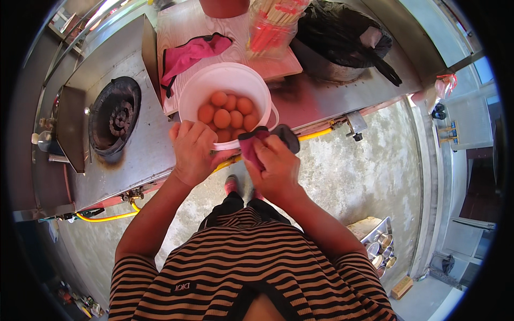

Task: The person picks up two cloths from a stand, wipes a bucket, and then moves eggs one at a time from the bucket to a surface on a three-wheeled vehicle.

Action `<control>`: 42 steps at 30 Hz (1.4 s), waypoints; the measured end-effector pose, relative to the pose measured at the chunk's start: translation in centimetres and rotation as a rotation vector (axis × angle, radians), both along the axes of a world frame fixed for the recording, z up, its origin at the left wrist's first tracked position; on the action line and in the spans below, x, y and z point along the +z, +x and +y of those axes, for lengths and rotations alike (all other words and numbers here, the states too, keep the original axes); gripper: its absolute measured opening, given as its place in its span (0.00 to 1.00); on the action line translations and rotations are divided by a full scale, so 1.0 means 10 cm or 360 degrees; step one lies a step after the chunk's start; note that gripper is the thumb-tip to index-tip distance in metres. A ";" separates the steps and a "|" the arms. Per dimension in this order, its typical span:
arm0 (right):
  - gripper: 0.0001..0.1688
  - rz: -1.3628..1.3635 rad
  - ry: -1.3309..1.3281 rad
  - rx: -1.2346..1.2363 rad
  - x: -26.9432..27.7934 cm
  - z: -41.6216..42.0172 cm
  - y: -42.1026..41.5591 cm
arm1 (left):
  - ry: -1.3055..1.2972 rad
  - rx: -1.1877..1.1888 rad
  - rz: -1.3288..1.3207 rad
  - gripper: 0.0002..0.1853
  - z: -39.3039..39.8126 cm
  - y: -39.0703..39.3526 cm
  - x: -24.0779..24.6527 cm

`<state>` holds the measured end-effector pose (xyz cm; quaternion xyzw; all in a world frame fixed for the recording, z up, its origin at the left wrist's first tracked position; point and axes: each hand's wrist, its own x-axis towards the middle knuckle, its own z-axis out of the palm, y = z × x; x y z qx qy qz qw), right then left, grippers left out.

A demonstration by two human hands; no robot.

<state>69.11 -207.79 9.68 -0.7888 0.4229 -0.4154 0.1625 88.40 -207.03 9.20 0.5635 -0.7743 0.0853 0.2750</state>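
A white plastic bucket (190, 92) holding several brown eggs (222, 118) stands at the front edge of the counter, tilted slightly towards me. My left hand (194, 148) grips its near rim, thumb outside and fingers over the edge. On the right side of that rim, my right hand (275, 164) holds a bunched pink cloth with dark edging (253, 146), which touches the rim or lies just beside it. The bucket's handle (274, 116) hangs at its right side. Part of the eggs sits in shadow low in the bucket.
Left is a gas burner (116, 116) behind metal guards. Another pink cloth (194, 56) lies on a wooden board (233, 30), beside a plastic jar of chopsticks (273, 32). A pot covered with black plastic (341, 44) stands right. A yellow gas hose (317, 134) runs along the counter's front.
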 end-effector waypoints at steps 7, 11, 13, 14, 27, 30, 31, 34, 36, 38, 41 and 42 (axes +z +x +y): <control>0.17 0.0143 0.0150 0.0364 0.07 0.17 0.27 | 0.0003 -0.0089 0.0015 0.14 0.02 0.03 0.02; 0.19 -0.0159 0.0550 0.0440 -0.05 0.12 0.07 | -0.0056 -0.0164 0.0108 0.18 0.09 -0.01 0.14; 0.19 -0.0418 0.1069 0.0481 -0.04 0.16 -0.08 | -0.0117 -0.0122 0.0313 0.22 0.32 -0.03 0.15; 0.19 -0.0631 0.1410 0.0461 0.06 0.22 -0.12 | -0.0143 -0.0096 0.0416 0.24 0.48 -0.04 0.13; 0.20 -0.0874 0.0754 -0.0245 -0.13 -0.79 -0.19 | -0.0024 0.0561 0.1508 0.14 0.75 0.14 0.04; 0.22 -0.1097 0.1035 -0.0233 -0.12 -1.16 0.03 | -0.0296 0.0629 0.1092 0.18 0.44 0.22 0.11; 0.21 -0.1188 0.1142 -0.0119 -0.15 -1.22 0.13 | -0.0338 0.0658 0.1011 0.19 0.36 0.20 0.07; 0.19 -0.1179 0.1291 -0.0060 -0.22 -1.25 0.27 | -0.0133 0.0616 0.1060 0.20 0.26 0.02 -0.10; 0.17 -0.1196 0.1221 -0.0144 -0.14 -1.15 0.33 | -0.0083 0.0600 0.1186 0.22 0.31 -0.14 -0.12; 0.18 -0.1344 0.1156 -0.0160 -0.17 -1.14 0.36 | -0.0037 0.0600 0.1190 0.22 0.38 -0.22 -0.14; 0.20 -0.1403 0.1148 -0.0171 -0.16 -1.12 0.38 | -0.0071 0.0611 0.1137 0.21 0.45 -0.34 -0.20; 0.20 -0.1394 0.1156 -0.0175 -0.14 -1.12 0.37 | -0.0075 0.0612 0.1149 0.22 0.45 -0.37 -0.19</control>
